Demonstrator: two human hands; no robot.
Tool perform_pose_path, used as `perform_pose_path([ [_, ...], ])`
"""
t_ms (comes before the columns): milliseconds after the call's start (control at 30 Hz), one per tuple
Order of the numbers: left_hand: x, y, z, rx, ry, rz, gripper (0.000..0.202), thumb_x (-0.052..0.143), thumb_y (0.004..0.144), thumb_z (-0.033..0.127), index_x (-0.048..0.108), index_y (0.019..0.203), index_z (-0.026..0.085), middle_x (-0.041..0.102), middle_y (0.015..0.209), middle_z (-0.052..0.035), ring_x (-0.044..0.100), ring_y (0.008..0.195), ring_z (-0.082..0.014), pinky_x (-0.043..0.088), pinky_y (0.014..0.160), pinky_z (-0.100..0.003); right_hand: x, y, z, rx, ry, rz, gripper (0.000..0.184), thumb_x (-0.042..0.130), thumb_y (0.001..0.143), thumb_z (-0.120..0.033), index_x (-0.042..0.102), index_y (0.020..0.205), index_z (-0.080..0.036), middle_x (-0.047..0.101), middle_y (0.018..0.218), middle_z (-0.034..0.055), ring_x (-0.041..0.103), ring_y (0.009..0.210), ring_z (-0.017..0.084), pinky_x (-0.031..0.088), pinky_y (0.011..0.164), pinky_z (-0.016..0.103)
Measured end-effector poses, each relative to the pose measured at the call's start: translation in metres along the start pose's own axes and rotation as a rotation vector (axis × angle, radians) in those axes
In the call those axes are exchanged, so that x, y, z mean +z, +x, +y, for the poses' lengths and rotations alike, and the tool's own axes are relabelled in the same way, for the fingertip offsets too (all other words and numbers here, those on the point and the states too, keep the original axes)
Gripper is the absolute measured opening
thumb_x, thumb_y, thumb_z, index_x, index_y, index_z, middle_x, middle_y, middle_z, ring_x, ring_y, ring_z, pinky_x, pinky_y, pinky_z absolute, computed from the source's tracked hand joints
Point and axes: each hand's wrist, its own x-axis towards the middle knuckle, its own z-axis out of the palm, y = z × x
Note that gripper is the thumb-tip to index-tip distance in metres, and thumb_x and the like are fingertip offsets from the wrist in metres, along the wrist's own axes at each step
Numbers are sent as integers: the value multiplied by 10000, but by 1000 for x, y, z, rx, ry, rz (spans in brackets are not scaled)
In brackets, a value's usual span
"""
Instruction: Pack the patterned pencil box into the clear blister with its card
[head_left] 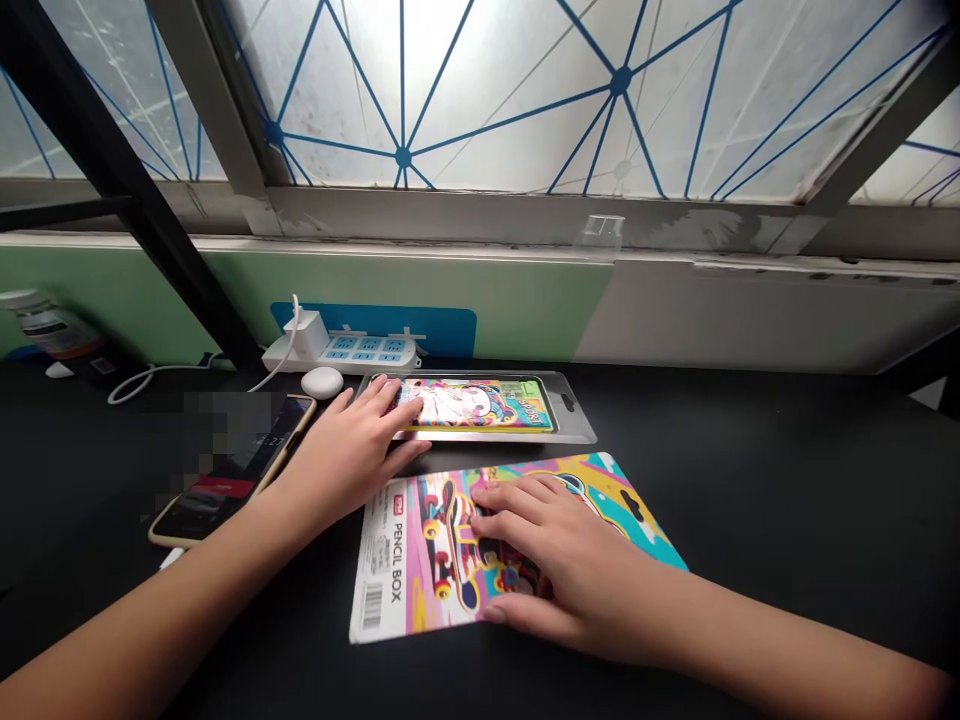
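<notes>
My left hand (365, 430) rests with fingers stretched over the left end of a colourful pencil box (480, 405), which lies in a clear plastic blister tray (574, 418). Closer to me, my right hand (559, 560) lies flat and spread on a printed card (386, 575). The card carries the words "PENCIL BOX", a barcode, a skateboard picture and a hang hole at its right end. The palm and fingers hide the middle of the card. Card and tray lie apart on the black table (787, 500).
Left of my forearm lies a phone (232, 480), partly blurred. Behind it are a white round case (322, 382), a power strip (352, 352) with a plugged charger and a white cable (154, 374). A bottle (56, 325) lies far left, beside a black slanted post (150, 210).
</notes>
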Motion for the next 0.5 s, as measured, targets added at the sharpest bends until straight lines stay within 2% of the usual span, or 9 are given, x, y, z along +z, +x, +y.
perform_pose_path([
  [100,-2,0,-1,-22,42,2,632,454,987,669,625,1323,162,512,1537,-224,447,1445,-418,398,1110,-577,3,1,6,43,-18,99,328,595,974,-478,666,1144,-207,687,1194,127,619,1054,284,506,935,475],
  [200,-1,0,2,-40,55,5,720,377,1002,688,530,1456,150,467,1575,-213,443,1456,-391,393,1128,-560,8,3,10,115,-146,200,462,590,966,-514,616,1262,-160,633,1281,184,573,1148,342,488,975,523],
  [300,2,1,4,-22,89,-16,711,360,1023,653,404,1578,211,413,1615,-194,430,1462,-403,402,1111,-576,8,4,12,148,-231,205,595,569,947,-614,578,1299,-135,597,1322,211,548,1188,378,469,1005,558],
  [400,4,3,5,-19,110,-40,652,371,1033,622,425,1573,262,411,1618,-186,412,1471,-420,365,1127,-614,7,4,12,196,-240,183,449,557,961,-584,608,1108,-163,628,1166,170,574,1066,342,498,929,524],
  [500,5,5,3,-37,48,-51,651,372,1030,628,461,1553,250,419,1613,-190,390,1487,-411,360,1144,-605,6,5,11,224,-258,181,303,567,973,-495,567,936,-194,624,1025,127,574,961,307,504,839,472],
])
